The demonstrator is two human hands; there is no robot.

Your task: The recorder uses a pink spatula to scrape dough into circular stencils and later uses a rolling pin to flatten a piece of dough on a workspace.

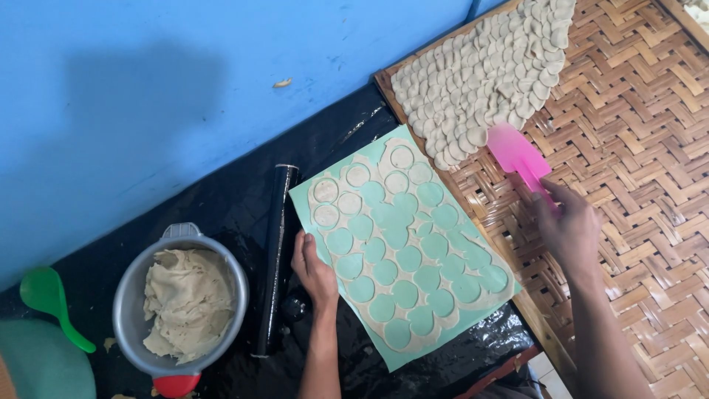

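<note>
Under and beyond the right hand (572, 229), a large woven bamboo tray (628, 148) is spread, its stiff strips plaited in a herringbone and its wooden rim laid against the black plastic sheet (236, 199); at the far end of it, past the blade, pale cut dough rounds (487, 70) are heaped in overlapping rows like scales. Between the two hands a mint-green mat (402, 255) is laid on the black sheet, covered by a thin rolled dough sheet (402, 347) punched full of circles, so that only a lacy web is left with a few discs (325, 191) seated in the corner farthest from the left wrist. This web is judged soft, light and easily torn; it would be better lifted from under an edge than pinched. The left hand (314, 270) is laid flat, fingers loosely together, on the near edge of the mat, nothing being held. Just outside that hand a black rolling pin (277, 258) is lying, smooth and rigid, and farther out a metal pot (181, 299) of lumpy dough scraps is set, with a green spoon (48, 299) beyond. In the right hand a pink plastic scraper (517, 155) is gripped by its handle, fingers closed around it, the flat flexible blade pointed toward the heap
</note>
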